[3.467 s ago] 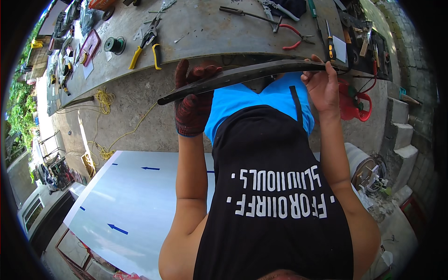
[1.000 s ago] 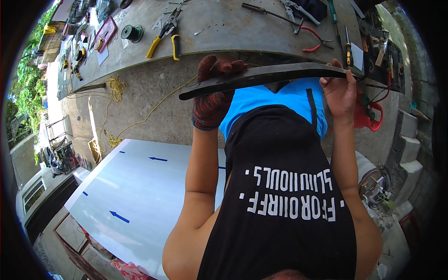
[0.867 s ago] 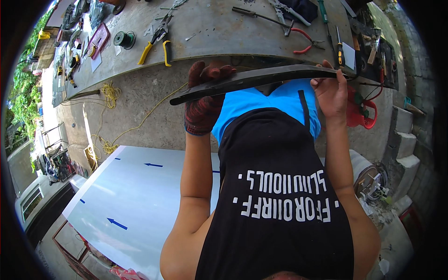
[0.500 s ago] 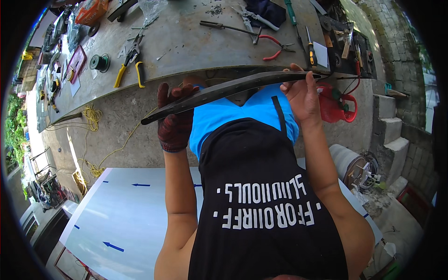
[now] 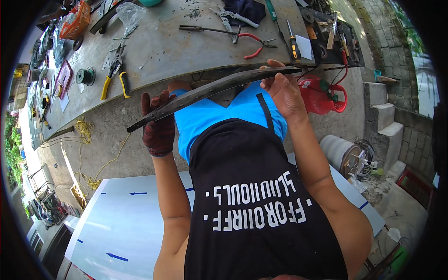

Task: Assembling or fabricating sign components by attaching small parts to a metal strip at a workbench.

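Wire spool [image 5: 85,76] far left on grey workbench [image 5: 172,56], yellow-handled snips [image 5: 115,67] beside. Left hand [image 5: 161,130] gloved, fingers loosely curled, strip lying across it; cannot tell how firmly gripped. Black curved strip [image 5: 200,94] spans both hands, before bench edge, over lap. Right hand [image 5: 286,94] bare, pinching strip near its right end. Step: seemingly inspecting strip; next move likely calls for steady support at both ends.
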A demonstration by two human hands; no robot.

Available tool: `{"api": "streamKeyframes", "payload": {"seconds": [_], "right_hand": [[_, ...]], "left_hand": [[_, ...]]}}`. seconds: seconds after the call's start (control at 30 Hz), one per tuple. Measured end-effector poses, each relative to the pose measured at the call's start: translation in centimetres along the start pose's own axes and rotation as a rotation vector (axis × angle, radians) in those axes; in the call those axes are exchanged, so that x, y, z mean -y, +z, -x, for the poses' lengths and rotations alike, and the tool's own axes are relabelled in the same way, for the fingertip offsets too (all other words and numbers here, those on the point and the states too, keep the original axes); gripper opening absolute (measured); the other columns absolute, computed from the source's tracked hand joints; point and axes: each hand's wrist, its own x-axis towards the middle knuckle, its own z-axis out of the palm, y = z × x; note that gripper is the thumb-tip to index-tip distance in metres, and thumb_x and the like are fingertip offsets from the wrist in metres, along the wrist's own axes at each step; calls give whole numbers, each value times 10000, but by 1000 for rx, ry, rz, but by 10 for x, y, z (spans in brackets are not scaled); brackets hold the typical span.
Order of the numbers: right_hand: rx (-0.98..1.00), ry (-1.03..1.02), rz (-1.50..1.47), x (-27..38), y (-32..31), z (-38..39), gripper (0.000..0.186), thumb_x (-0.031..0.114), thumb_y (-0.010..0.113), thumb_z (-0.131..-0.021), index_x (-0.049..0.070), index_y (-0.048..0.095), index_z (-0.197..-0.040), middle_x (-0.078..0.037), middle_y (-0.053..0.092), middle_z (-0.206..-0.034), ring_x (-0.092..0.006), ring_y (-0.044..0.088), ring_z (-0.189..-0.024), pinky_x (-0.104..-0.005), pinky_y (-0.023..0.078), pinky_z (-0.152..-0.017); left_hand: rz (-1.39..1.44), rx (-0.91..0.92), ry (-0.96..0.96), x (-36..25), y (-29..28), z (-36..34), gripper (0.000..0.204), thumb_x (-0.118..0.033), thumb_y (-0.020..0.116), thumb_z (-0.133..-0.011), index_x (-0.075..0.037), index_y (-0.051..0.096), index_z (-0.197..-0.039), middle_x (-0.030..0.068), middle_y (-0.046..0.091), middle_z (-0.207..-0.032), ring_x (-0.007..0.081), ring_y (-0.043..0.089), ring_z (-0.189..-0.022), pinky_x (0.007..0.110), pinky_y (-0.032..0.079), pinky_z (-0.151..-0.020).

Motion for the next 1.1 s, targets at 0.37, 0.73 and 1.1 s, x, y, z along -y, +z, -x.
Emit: {"api": "streamKeyframes", "payload": {"seconds": [0.37, 0.73, 1.1], "right_hand": [[28, -6, 23, -2, -3, 1, 514, 256, 715, -975, 36, 536, -1404, -120, 675, -1244, -168, 667, -1037, -331, 549, -931], [-49, -25, 38, 3, 14, 4, 457, 233, 772, -936, 62, 606, -1327, -45, 712, -1065, -137, 647, -901, -297, 500, -831], [-37, -17, 38, 2, 11, 4, 415, 203, 759, -945, 68, 610, -1308, -50, 719, -1141, -119, 660, -943, -287, 513, -858]], "left_hand": [[10, -27, 3, 1, -6, 2, 791, -218, 743, -904, -104, 332, -1570, 71, 578, -1447, 325, 427, -1450, 543, 232, -1247], [-41, -20, 14, 3, -11, 5, 796, -298, 736, -922, -111, 321, -1575, 60, 577, -1455, 311, 440, -1445, 545, 240, -1242], [-33, -21, -2, 2, -16, 6, 779, -299, 728, -924, -117, 340, -1575, 52, 578, -1446, 315, 426, -1451, 545, 227, -1248]]}}
